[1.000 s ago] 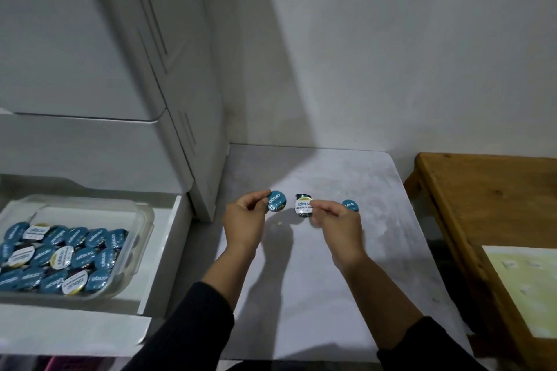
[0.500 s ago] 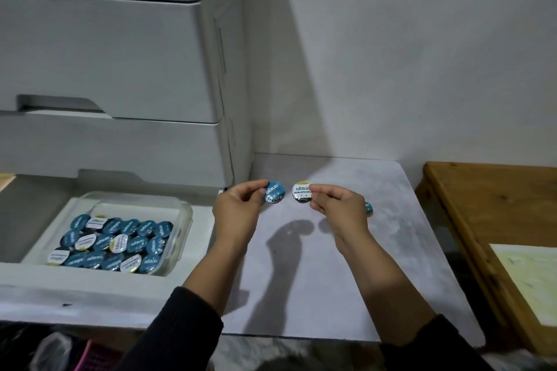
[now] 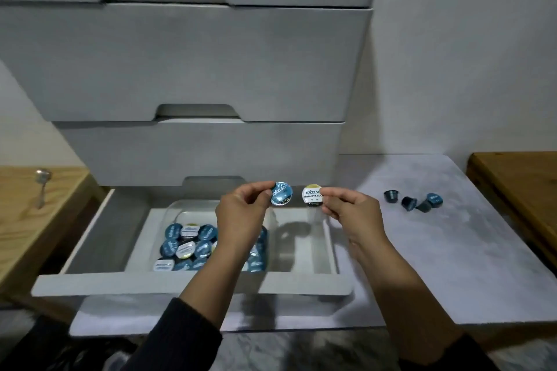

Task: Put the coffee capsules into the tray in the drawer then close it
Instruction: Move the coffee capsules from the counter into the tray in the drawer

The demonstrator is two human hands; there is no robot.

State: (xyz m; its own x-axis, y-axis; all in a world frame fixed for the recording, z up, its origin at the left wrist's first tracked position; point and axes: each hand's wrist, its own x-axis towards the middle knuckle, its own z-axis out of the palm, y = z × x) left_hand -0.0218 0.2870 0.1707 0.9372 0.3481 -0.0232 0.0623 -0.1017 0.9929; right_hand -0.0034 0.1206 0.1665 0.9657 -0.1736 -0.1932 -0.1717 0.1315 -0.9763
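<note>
My left hand (image 3: 241, 217) pinches a blue-lidded coffee capsule (image 3: 281, 193) and my right hand (image 3: 349, 211) pinches a white-and-gold-lidded capsule (image 3: 311, 196). Both hover above the open drawer (image 3: 193, 285). Below them a clear plastic tray (image 3: 177, 209) sits in the drawer, holding several blue and white capsules (image 3: 187, 242), partly hidden by my left forearm. Several dark blue capsules (image 3: 413, 202) lie loose on the grey tabletop (image 3: 452, 250) to the right.
Closed grey drawer fronts (image 3: 196, 69) rise behind the open drawer. A wooden surface (image 3: 27, 226) with a metal spoon (image 3: 40, 187) is at the left. Another wooden table (image 3: 518, 184) stands at the right.
Both hands, each holding its capsule, have shifted left from over the grey tabletop to above the open drawer and tray. The view has swung left with them.
</note>
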